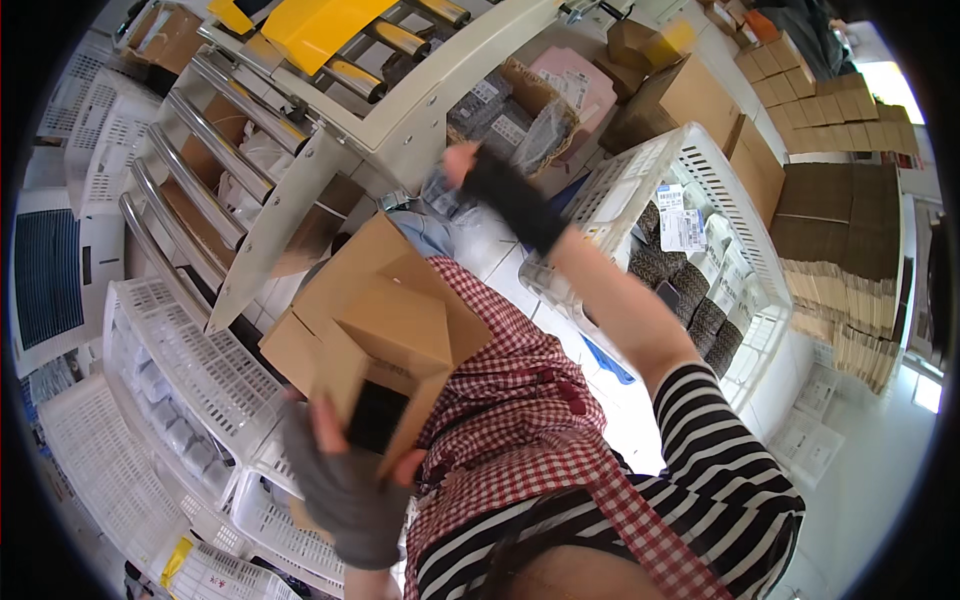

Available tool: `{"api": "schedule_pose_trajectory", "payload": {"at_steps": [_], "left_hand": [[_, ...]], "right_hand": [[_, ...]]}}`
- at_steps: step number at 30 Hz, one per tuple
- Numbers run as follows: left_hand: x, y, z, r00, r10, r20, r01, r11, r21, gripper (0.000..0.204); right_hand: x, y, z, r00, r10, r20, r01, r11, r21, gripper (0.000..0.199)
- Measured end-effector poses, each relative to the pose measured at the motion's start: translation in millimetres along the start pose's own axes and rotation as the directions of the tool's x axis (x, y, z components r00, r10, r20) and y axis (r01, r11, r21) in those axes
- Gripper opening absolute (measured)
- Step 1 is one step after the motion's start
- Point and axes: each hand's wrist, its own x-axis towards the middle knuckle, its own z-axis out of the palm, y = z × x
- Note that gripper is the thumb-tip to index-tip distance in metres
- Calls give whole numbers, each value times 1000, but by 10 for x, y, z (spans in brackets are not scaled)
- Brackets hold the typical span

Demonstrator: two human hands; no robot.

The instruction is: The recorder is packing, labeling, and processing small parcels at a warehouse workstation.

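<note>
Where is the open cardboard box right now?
In the head view, the open cardboard box sits left of centre, held from below by the left hand against the red checked apron, just below the roller conveyor.

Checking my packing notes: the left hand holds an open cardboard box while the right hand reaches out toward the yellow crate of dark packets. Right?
Not quite. The crate is white, not yellow, as the head view shows. The left hand does hold the open cardboard box, and the right hand is stretched out beyond it.

This is a packing room in a warehouse. Flat cardboard boxes point(845, 250) are stacked high at 3 o'clock. White plastic crates point(690, 180) hold wrapped goods. A roller track point(300, 120) runs at 11 o'clock.
</note>
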Motion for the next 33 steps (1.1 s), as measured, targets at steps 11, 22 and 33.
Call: {"api": "schedule_pose_trajectory", "payload": {"at_steps": [11,22,33], "left_hand": [[64,-43,71,989,-20,144,12,998,56,47],[109,-37,142,995,-6,95,6,1000,-2,63],[199,-656,323,821,-559,117,124,-26,-992,64]], "right_hand": [[845,1360,-1337,230,270,-935,-965,184,-184,51],[923,1931,-2082,665,4,-747,-730,214,-649,52],[-624,-613,-745,845,394,-362,-242,885,398,35]]}}
